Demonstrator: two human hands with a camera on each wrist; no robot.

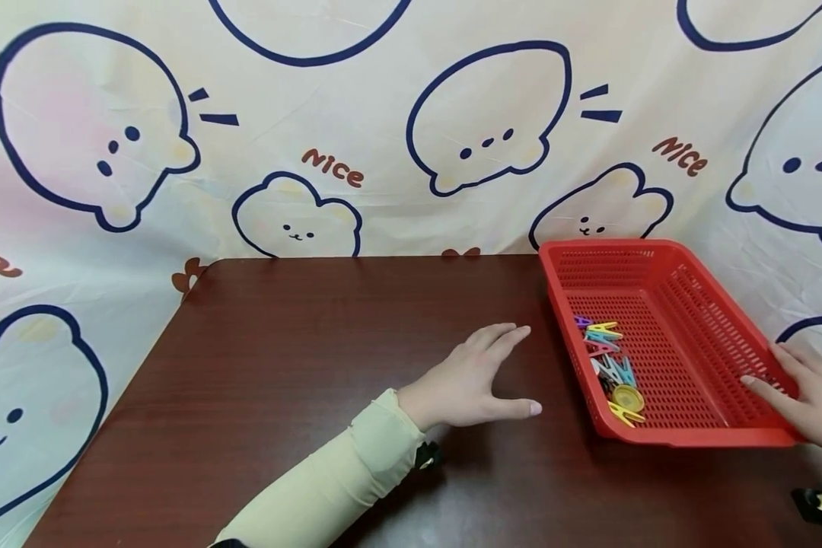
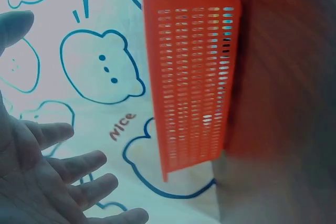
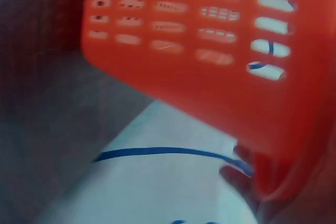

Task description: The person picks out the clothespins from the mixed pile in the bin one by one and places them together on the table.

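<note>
1. My right hand [image 1: 811,394] is gripping the right rim of the red perforated plastic basket [image 1: 692,437], thumb inside
2. My left hand [image 1: 467,382] is hovering, fingers spread wide, near the basket's left wall, touching nothing
3. The basket is resting on the brown table [image 1: 315,365], clothespins [image 1: 599,348] lying along its left side
4. I'm judging it light, fairly stiff, slightly slick, opposite rims offering the best hold

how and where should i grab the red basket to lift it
Probably by the rim of the red basket, on both sides. The left hand, beside but not touching, would come from the left; the right hand holds the right side. The rim juts out as a lip that a hand can pinch, and the clips lie toward the left, so keep it level.
</note>
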